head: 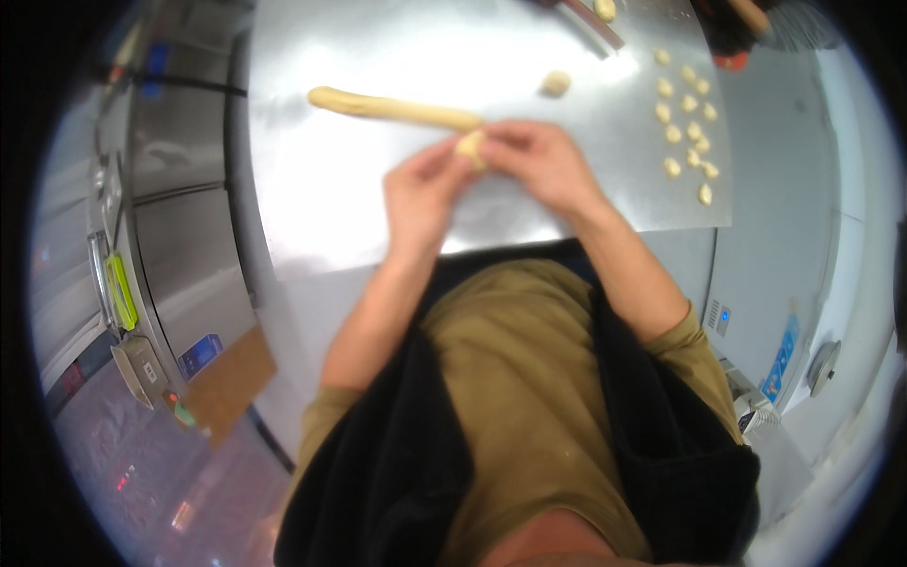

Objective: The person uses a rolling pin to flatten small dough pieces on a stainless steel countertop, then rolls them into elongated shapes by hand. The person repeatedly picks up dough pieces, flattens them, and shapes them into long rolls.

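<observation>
Between the fingertips of my left hand (425, 191) and my right hand (542, 163) is a small piece of pale yellow dough (470, 149). Both hands are above the metal worktable (333, 191), and their fingers look slightly blurred. Just beyond them lies a long dough roll (390, 108), its right end close to my fingers; whether they touch it I cannot tell. A single round dough lump (556, 83) rests farther back, beyond my right hand. Several small dough pieces (673, 132) are scattered along the table's right side.
A brown bar-shaped tool (594, 23) lies at the table's far edge, with another dough lump (604, 9) beside it. At the top right, a person's arm (751, 15) shows. Steel cabinets (191, 248) flank the table on the left, near a brown cardboard piece (230, 379).
</observation>
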### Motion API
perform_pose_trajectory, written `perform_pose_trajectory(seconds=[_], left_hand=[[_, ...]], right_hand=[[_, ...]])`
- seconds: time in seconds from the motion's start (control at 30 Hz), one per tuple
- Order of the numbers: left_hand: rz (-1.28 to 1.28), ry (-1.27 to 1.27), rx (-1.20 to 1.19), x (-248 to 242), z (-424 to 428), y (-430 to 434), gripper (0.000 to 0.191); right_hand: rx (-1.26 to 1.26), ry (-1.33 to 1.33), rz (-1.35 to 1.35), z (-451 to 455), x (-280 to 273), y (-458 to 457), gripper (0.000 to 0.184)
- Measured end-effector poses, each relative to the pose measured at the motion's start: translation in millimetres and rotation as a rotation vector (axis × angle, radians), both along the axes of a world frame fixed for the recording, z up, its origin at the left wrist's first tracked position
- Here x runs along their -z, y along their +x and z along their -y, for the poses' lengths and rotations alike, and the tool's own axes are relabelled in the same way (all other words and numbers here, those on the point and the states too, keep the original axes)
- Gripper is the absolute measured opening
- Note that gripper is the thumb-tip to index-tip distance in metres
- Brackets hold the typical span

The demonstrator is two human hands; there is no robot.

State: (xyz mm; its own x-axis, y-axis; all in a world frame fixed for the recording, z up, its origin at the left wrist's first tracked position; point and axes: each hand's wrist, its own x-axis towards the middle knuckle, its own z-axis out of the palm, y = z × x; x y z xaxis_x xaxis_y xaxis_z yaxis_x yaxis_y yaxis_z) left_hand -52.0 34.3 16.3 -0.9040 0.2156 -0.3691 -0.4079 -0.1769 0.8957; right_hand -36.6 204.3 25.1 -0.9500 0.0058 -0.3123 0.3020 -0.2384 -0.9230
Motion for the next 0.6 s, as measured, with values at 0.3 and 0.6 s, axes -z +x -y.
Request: perform_pose_trajectory(seconds=[0.3,0.6], left_hand=[[-0.306,-0.311,0.077,-16,0,9,0.032],[-0.573,-0.342,0.065,-24,-9,6,0.026]], right_hand=[[0.184,0.698,-0.445,16,-5,13,0.021],[0.059,0.301,-0.067,-6,-22,10,0.026]])
